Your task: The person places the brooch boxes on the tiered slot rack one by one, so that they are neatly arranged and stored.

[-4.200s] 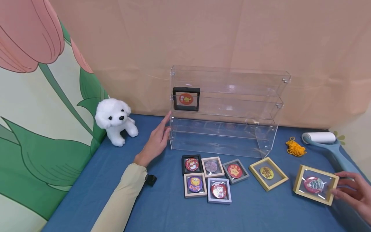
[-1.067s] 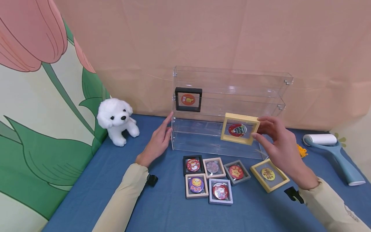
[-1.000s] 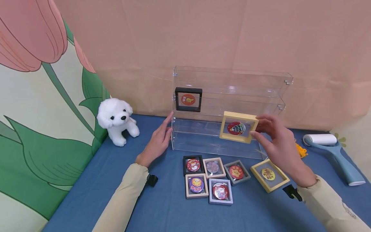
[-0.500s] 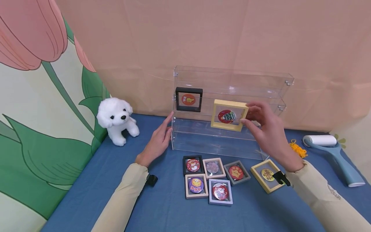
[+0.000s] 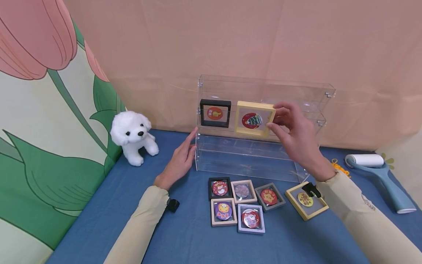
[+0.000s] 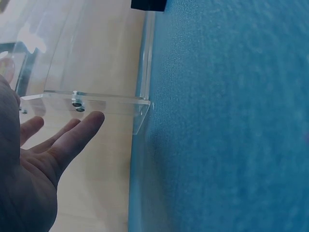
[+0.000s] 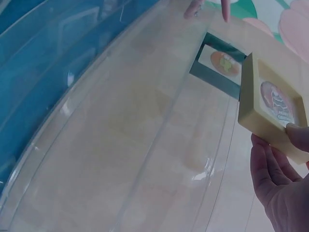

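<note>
A clear acrylic display rack (image 5: pixel 244 163) with stepped shelves stands on the blue cloth. My right hand (image 5: pixel 298 137) pinches the right side of a yellow display frame (image 5: pixel 255 103), which holds a round Christmas-tree badge. In the head view this frame is upright before the rack's upper shelf, right of a black display frame (image 5: pixel 215 124) with a red badge. The right wrist view shows the yellow frame (image 7: pixel 248 92) tilted between thumb and fingers. With straight fingers, my left hand (image 5: pixel 178 161) touches the rack's left side; in the left wrist view its fingers (image 6: pixel 79 137) lie by the clear panel.
Several small framed badges (image 5: pixel 241 191) lie flat in front of the rack. Another yellow frame (image 5: pixel 293 198) lies under my right wrist. A white plush dog (image 5: pixel 132 135) sits at left. At right are an orange cord bundle (image 5: pixel 339 168) and a blue-handled lint roller (image 5: pixel 392 183).
My right hand has carried the yellow frame from the table's right side to the rack, most recently up and left towards the black frame. My left hand stays at the rack's side.
</note>
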A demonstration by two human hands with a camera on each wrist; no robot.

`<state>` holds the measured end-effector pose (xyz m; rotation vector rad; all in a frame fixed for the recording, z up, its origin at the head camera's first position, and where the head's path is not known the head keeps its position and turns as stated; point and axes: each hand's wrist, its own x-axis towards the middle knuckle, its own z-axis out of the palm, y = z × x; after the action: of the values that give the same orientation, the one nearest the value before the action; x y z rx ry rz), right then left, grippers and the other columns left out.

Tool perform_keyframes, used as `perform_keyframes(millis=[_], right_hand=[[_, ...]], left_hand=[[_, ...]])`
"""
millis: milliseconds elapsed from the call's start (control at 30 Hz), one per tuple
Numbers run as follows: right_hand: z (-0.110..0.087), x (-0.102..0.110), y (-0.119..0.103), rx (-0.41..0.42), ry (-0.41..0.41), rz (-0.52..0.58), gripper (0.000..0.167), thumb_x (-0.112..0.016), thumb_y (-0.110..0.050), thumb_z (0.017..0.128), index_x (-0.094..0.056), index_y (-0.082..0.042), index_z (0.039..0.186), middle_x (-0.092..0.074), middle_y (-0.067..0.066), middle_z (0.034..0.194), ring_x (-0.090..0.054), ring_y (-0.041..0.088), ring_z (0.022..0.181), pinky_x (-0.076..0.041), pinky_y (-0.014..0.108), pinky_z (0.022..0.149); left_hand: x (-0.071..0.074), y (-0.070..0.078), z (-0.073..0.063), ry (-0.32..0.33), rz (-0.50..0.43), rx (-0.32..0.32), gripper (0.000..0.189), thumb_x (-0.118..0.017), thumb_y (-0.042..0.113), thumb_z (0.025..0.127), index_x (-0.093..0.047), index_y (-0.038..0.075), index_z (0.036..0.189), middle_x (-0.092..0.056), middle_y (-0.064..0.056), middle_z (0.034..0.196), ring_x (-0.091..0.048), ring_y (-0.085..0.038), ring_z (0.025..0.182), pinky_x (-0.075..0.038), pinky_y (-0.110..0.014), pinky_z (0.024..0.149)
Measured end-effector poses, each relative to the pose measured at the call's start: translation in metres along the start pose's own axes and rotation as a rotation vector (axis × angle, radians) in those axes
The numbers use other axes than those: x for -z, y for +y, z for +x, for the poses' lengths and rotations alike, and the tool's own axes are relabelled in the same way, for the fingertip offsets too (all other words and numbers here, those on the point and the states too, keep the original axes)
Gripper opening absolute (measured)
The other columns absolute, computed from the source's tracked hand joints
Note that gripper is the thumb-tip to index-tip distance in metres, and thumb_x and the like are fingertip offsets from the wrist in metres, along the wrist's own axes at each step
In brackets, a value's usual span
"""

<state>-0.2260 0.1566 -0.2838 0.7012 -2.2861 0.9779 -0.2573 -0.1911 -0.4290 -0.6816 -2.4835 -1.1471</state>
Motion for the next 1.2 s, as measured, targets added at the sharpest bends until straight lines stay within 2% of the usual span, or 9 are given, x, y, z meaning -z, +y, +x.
perform_keyframes(millis=[233, 400, 533, 700, 900, 1067, 1200], right_hand=[[0.015, -0.004, 0.002, -0.015, 0.002, 0.005, 0.05, -0.069, -0.007, 0.097, -0.046, -0.009, 0.141, -0.065, 0.011, 0.124, -0.068, 0.027, 0.108, -0.054, 0.038, 0.095], [0.025, -0.007, 0.005, -0.028, 0.006, 0.012, 0.049, -0.068, -0.009, 0.098, -0.045, -0.01, 0.141, -0.065, 0.01, 0.124, -0.068, 0.026, 0.108, -0.055, 0.044, 0.094], [0.033, -0.007, 0.006, -0.019, 0.019, 0.018, 0.048, -0.067, -0.01, 0.098, -0.045, -0.011, 0.141, -0.065, 0.009, 0.123, -0.069, 0.025, 0.108, -0.055, 0.042, 0.093], [0.043, -0.007, 0.007, -0.018, 0.031, 0.019, 0.047, -0.068, -0.011, 0.098, -0.046, -0.012, 0.139, -0.065, 0.008, 0.123, -0.069, 0.022, 0.107, -0.055, 0.036, 0.093], [0.049, -0.01, 0.007, -0.061, 0.025, 0.001, 0.046, -0.066, -0.013, 0.099, -0.045, -0.014, 0.14, -0.064, 0.004, 0.125, -0.067, 0.016, 0.109, -0.055, 0.036, 0.093], [0.055, -0.013, 0.008, -0.073, 0.017, 0.0, 0.045, -0.064, -0.008, 0.099, -0.043, -0.013, 0.14, -0.064, 0.008, 0.126, -0.067, 0.02, 0.109, -0.055, 0.039, 0.094], [0.058, -0.016, 0.01, -0.072, 0.021, -0.008, 0.045, -0.063, -0.006, 0.099, -0.043, -0.013, 0.139, -0.064, 0.011, 0.124, -0.068, 0.023, 0.107, -0.055, 0.042, 0.093]], left_hand=[[0.0, 0.0, -0.001, -0.003, -0.001, 0.007, 0.074, -0.051, 0.008, 0.106, -0.012, 0.036, 0.163, -0.034, -0.009, 0.161, -0.063, -0.029, 0.112, -0.058, -0.041, 0.084], [-0.001, 0.0, -0.001, -0.008, -0.002, 0.013, 0.072, -0.05, 0.01, 0.107, -0.012, 0.035, 0.164, -0.033, -0.007, 0.161, -0.063, -0.029, 0.116, -0.058, -0.041, 0.085], [0.0, 0.0, -0.001, -0.003, -0.008, 0.002, 0.073, -0.05, 0.009, 0.107, -0.013, 0.035, 0.164, -0.034, -0.008, 0.16, -0.063, -0.028, 0.113, -0.057, -0.04, 0.083], [-0.001, -0.002, 0.0, 0.009, -0.009, -0.032, 0.069, -0.048, 0.011, 0.108, -0.014, 0.034, 0.164, -0.036, -0.01, 0.159, -0.062, -0.028, 0.12, -0.057, -0.042, 0.086], [-0.001, -0.003, 0.001, 0.017, -0.002, -0.047, 0.068, -0.047, 0.011, 0.108, -0.015, 0.034, 0.163, -0.036, -0.011, 0.159, -0.061, -0.029, 0.121, -0.056, -0.045, 0.089], [-0.001, -0.003, 0.001, 0.013, -0.003, -0.042, 0.072, -0.049, 0.006, 0.107, -0.014, 0.034, 0.163, -0.034, -0.01, 0.161, -0.061, -0.031, 0.123, -0.053, -0.047, 0.096], [-0.001, -0.002, 0.001, 0.01, -0.012, -0.028, 0.074, -0.049, 0.006, 0.106, -0.013, 0.036, 0.163, -0.034, -0.009, 0.161, -0.061, -0.03, 0.123, -0.054, -0.046, 0.094]])
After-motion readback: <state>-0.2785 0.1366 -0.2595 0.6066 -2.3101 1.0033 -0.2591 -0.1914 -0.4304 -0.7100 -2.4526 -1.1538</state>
